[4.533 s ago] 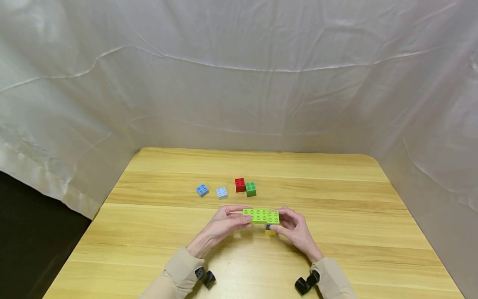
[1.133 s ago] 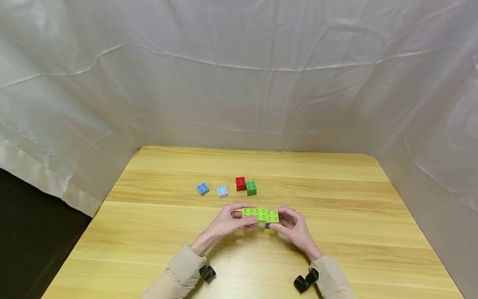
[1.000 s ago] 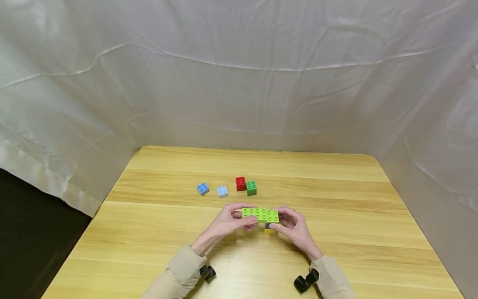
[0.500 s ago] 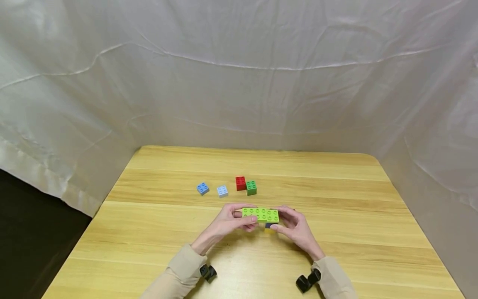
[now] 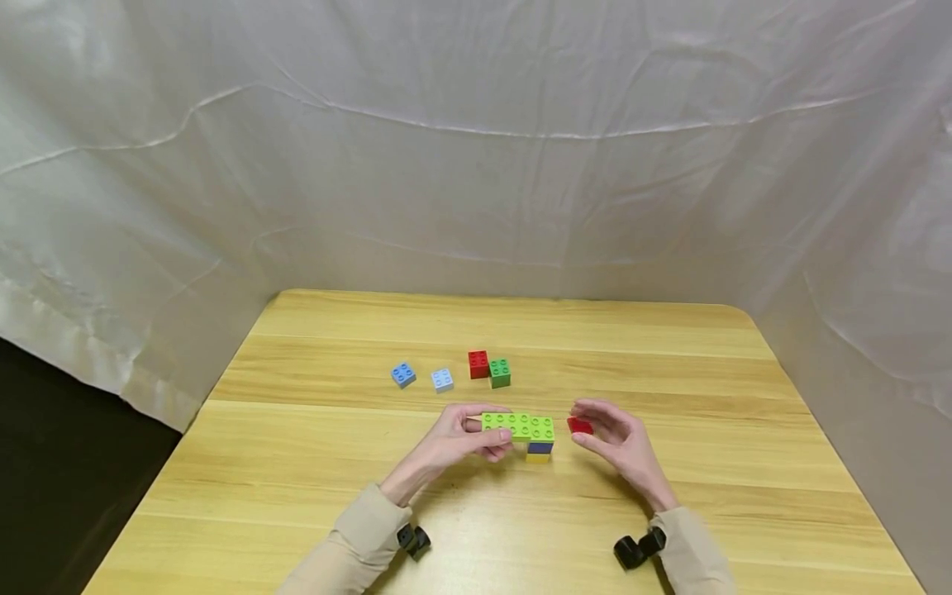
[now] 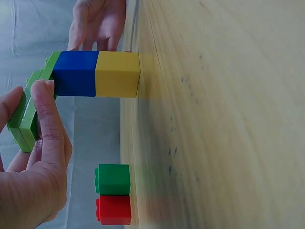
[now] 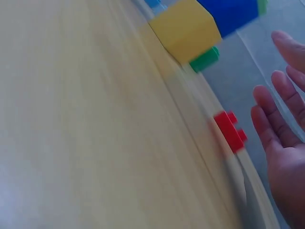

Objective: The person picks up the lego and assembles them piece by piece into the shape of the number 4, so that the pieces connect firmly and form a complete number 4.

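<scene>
My left hand (image 5: 446,442) pinches the left end of lime green studded plates (image 5: 506,424), thumb on top and fingers beneath. At their right end the plates top a dark blue brick (image 6: 76,74) stacked on a yellow brick (image 6: 117,74), which stands on the table. The held end juts out to the left, looking tilted in the left wrist view. Right of the stack is my right hand (image 5: 625,450), apart from it, fingers loosely bent and holding nothing. A low red brick (image 5: 580,425) lies on the table between its thumb and fingers, apparently untouched in the right wrist view.
Beyond the hands, a blue brick (image 5: 403,375), a light blue brick (image 5: 442,380), a red brick (image 5: 478,365) and a green brick (image 5: 500,373) sit on the wooden table (image 5: 669,355). Pale curtains (image 5: 521,207) hang around the back and sides.
My right hand has let go of the stack's right end and shifted right, uncovering the blue and yellow bricks and the low red brick. My left hand keeps its hold.
</scene>
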Demonstrator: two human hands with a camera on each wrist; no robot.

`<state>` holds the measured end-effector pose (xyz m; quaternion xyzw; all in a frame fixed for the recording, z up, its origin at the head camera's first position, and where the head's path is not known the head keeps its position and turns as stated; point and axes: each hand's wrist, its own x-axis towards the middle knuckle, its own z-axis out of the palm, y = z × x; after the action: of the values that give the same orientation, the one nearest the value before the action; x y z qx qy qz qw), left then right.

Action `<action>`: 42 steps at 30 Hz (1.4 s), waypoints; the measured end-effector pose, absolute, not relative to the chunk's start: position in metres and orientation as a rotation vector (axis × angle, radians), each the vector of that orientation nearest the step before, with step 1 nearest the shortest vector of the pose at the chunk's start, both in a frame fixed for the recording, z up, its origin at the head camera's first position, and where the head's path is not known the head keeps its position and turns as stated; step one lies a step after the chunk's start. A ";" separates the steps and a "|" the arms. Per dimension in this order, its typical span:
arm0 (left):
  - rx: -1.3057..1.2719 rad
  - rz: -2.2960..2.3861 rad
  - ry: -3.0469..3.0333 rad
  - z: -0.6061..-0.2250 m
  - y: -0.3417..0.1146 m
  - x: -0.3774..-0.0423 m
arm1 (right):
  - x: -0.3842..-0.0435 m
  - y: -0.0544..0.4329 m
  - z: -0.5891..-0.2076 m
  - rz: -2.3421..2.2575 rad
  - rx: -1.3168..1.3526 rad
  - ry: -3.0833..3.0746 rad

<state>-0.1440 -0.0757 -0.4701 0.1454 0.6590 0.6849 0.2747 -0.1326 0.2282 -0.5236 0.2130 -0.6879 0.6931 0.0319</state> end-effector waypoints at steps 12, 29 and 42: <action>0.407 1.841 1.778 -0.470 -0.076 -0.145 | -0.143 0.252 -0.531 1.911 0.571 -2.364; 0.399 1.846 1.759 -0.468 -0.077 -0.144 | -0.152 0.247 -0.533 1.682 0.631 -2.553; 0.408 1.835 1.758 -0.469 -0.077 -0.145 | -0.149 0.244 -0.532 1.608 0.596 -2.598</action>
<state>-0.1453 -0.0772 -0.4686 0.1520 0.6556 0.6845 0.2801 -0.1494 0.2441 -0.5317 0.1914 -0.8345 0.5165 0.0145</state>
